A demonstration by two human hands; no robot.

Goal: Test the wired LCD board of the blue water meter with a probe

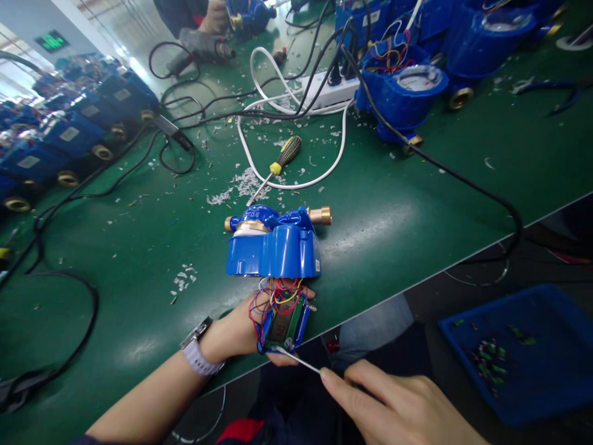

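Observation:
Near the table's front edge, my left hand is wrapped round a blue housing with an exposed circuit board, partly hiding the fingers. Red, yellow and blue wires run from the board to a blue water meter, which lies on its side just beyond the hand with brass threaded ends. My right hand grips a tool with a thin metal shaft; its handle is hidden in the fingers. The shaft's tip touches the near end of the board housing.
A yellow-black screwdriver lies beyond the meter among white scraps. Black cables and a white power strip cross the table. More blue meters stand right and left. A blue tray with small parts sits lower right. Another person's hand is at the back.

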